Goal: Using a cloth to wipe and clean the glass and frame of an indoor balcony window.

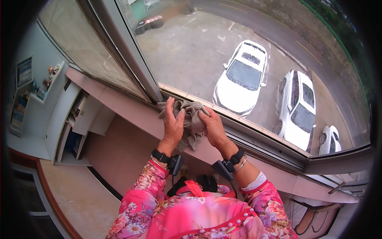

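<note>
A crumpled grey-brown cloth is bunched between my two hands, over the inner sill at the foot of the window frame. My left hand has its fingers nearly straight, with a fold of the cloth between them and the thumb. On the cloth's other side, my right hand pinches it between thumb and curled fingers. One end of the cloth hangs down over the pink sill. The upper part touches the window track near the upright frame.
An upright metal window frame rises left of my hands, beside a covered pane. Beyond the opening, white cars stand on paved ground far below. White shelving is at the left. Black straps with small boxes sit on both wrists.
</note>
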The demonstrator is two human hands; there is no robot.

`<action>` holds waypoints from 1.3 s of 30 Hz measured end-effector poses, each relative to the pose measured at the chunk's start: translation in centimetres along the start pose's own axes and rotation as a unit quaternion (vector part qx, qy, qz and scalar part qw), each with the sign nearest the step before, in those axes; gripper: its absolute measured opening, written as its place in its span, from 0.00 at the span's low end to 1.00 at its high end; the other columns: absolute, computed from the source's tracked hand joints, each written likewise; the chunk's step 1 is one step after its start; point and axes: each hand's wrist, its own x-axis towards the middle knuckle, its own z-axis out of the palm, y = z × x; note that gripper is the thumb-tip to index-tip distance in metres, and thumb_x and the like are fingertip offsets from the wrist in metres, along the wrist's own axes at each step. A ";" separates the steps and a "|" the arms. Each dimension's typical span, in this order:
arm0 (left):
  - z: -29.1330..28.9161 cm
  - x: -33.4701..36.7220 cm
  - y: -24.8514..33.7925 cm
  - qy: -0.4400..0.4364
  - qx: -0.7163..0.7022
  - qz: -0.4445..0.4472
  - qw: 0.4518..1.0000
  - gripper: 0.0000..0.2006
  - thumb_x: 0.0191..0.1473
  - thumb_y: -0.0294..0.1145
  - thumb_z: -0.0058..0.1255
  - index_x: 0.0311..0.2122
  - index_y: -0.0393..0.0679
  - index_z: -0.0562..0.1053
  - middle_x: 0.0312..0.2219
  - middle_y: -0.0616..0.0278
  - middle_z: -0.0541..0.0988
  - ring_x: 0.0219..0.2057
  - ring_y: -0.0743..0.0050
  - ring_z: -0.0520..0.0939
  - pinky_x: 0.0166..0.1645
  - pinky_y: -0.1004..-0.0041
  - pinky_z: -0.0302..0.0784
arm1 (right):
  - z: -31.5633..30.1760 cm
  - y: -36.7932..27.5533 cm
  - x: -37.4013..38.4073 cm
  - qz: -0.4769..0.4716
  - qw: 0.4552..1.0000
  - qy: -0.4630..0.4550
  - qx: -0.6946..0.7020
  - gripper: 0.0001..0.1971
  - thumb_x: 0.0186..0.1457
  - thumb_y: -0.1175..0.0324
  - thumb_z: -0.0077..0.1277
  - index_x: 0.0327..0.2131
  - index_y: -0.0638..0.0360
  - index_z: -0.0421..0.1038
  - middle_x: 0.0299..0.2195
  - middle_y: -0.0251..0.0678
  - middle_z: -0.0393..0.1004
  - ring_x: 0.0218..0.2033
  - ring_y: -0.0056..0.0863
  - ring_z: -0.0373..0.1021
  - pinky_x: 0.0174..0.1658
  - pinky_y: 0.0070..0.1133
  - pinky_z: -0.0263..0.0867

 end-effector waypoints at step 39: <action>3.0 6.4 -1.2 0.153 -0.013 -0.172 0.973 0.41 0.60 0.60 0.25 0.62 0.30 0.40 0.63 0.39 0.41 0.65 0.50 0.41 0.66 0.66 0.37 | -1.4 0.0 0.3 0.019 0.993 -0.106 -0.040 0.15 0.61 0.64 0.44 0.49 0.59 0.65 0.34 0.23 0.70 0.32 0.09 0.63 0.33 0.11 0.60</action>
